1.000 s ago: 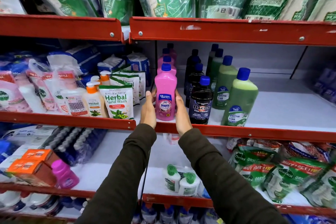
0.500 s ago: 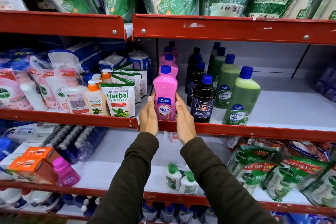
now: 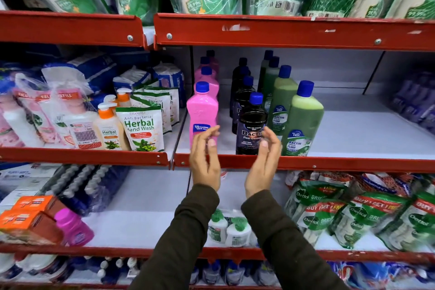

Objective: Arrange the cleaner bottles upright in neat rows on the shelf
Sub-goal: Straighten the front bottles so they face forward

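A pink cleaner bottle (image 3: 202, 113) with a blue cap stands upright at the front of the middle shelf (image 3: 353, 162), heading a row of pink bottles. Right of it a black bottle (image 3: 251, 125) leads a dark row, and a green bottle (image 3: 303, 122) leads a green row. My left hand (image 3: 205, 160) hovers just in front of the pink bottle, fingers apart, holding nothing. My right hand (image 3: 263, 162) is raised in front of the black bottle, also open and empty.
Herbal hand wash pouches (image 3: 141, 129) and pump bottles fill the shelf section to the left. The right part of the middle shelf is bare white board. Below lie a pink bottle on its side (image 3: 74, 228), orange boxes and Dettol pouches (image 3: 353, 216).
Both hands have let go of the front pink bottle and pulled back toward me, spreading apart. The bottle stays upright at the shelf front.
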Demonstrator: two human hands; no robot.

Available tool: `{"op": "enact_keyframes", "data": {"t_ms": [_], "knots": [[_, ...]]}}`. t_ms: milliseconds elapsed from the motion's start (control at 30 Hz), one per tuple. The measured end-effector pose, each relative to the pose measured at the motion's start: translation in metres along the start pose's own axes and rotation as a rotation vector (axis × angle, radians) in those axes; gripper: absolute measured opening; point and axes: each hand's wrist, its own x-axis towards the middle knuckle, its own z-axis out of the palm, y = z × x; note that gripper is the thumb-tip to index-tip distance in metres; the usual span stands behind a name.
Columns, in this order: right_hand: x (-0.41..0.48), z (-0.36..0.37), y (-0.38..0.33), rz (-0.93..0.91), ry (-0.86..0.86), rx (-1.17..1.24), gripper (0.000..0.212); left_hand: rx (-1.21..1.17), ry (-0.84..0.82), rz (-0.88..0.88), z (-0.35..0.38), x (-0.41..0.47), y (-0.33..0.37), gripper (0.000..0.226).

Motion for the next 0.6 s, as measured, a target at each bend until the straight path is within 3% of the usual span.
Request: {"op": "enact_keyframes", "data": {"t_ms": [100, 200, 300, 600], "knots": [[0.015, -0.010, 0.005, 0.132, -0.026, -0.032, 0.044, -0.007, -0.270, -0.090, 0.025, -0.007, 0.007, 0.039], [0.022, -0.014, 0.011, 0.202, -0.131, -0.057, 0.050, 0.028, -0.386, -0.234, 0.046, -0.010, 0.012, 0.048], [0.023, -0.017, 0.009, 0.204, -0.141, -0.076, 0.048, 0.018, -0.386, -0.325, 0.054, -0.010, 0.013, 0.047], [0.024, -0.027, 0.009, 0.172, -0.191, -0.046, 0.042, 0.054, -0.321, -0.329, 0.060, -0.013, 0.014, 0.051]]}}
